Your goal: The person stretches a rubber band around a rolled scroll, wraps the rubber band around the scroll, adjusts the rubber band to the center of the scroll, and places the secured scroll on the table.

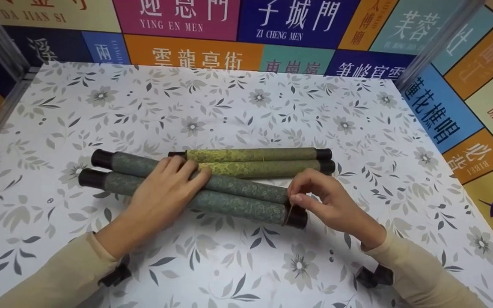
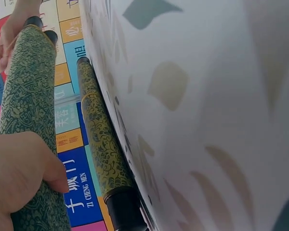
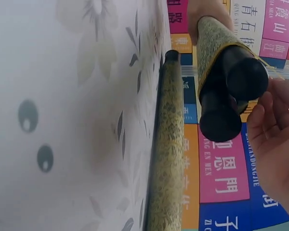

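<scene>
With curled fingers, your left hand (image 1: 167, 186) holds the green scroll (image 1: 229, 205) near the frame's centre; your right hand (image 1: 331, 199) pinches its cord (image 1: 289, 212). If you pull too hard, the cord may snap.

Floral-print white table (image 1: 229, 256); colourful lettered panels (image 1: 178, 15) behind.
</scene>
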Action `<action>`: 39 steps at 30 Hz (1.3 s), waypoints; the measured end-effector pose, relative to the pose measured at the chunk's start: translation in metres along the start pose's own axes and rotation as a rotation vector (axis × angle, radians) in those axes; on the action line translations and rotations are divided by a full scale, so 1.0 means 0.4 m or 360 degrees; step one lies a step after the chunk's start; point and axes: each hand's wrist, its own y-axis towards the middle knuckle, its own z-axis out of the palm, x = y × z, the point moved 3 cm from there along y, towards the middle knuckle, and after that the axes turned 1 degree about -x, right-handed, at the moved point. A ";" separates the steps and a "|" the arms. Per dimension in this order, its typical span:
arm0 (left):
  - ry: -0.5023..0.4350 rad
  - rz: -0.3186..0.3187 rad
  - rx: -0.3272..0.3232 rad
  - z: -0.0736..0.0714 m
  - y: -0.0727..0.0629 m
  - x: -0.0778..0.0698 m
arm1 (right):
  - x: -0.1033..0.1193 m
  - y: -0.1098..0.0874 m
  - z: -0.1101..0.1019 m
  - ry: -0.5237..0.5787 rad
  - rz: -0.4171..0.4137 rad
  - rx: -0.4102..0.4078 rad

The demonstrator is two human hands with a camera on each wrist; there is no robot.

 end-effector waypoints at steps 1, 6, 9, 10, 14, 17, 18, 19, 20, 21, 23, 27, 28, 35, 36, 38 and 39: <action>-0.0001 0.0000 -0.0003 0.002 -0.001 -0.001 | 0.000 -0.002 0.003 -0.0062 -0.0003 -0.0022; 0.0004 -0.0003 -0.0006 0.008 -0.005 -0.002 | 0.003 0.000 0.011 -0.0681 -0.0314 -0.0141; 0.0005 -0.0015 0.0017 0.011 -0.005 -0.001 | 0.002 0.003 0.010 -0.0710 -0.0449 -0.0176; 0.0002 -0.0022 0.0029 0.012 -0.006 0.000 | 0.002 0.004 0.009 -0.0617 -0.0445 -0.0162; -0.0034 -0.0061 0.0079 0.015 -0.011 0.001 | 0.003 0.004 0.001 -0.0033 -0.0262 -0.0068; -0.0056 -0.0069 0.0072 0.015 -0.011 -0.003 | 0.006 0.004 -0.001 0.0381 -0.0086 -0.0004; -0.0056 -0.0061 0.0061 0.014 -0.011 -0.005 | 0.007 0.005 -0.001 0.0415 -0.0047 0.0016; -0.0054 -0.0052 0.0049 0.013 -0.009 -0.007 | 0.009 0.006 0.001 0.0408 -0.0008 0.0047; -0.0050 -0.0039 0.0036 0.013 -0.008 -0.009 | 0.010 0.006 0.003 0.0354 0.0018 0.0082; -0.0043 -0.0026 0.0026 0.013 -0.007 -0.010 | 0.012 0.007 0.005 0.0270 0.0050 0.0116; -0.0032 0.0000 0.0016 0.014 -0.006 -0.012 | 0.014 0.008 0.008 0.0042 0.0122 0.0169; -0.0012 0.0009 0.0017 0.016 -0.008 -0.013 | 0.020 0.011 0.009 -0.0253 0.0377 0.0236; -0.0008 0.0006 0.0017 0.016 -0.008 -0.013 | 0.021 0.012 0.009 -0.0266 0.0472 0.0255; -0.0007 0.0012 0.0029 0.018 -0.002 -0.024 | 0.031 0.013 0.010 0.0044 0.1087 0.0640; -0.0007 0.0015 0.0034 0.019 -0.002 -0.025 | 0.033 0.013 0.007 0.0155 0.1103 0.0695; -0.0012 0.0011 0.0045 0.020 -0.002 -0.026 | 0.034 0.012 -0.001 0.0392 0.1123 0.0771; -0.0014 0.0005 0.0050 0.020 -0.002 -0.026 | 0.034 0.012 -0.006 0.0497 0.1114 0.0799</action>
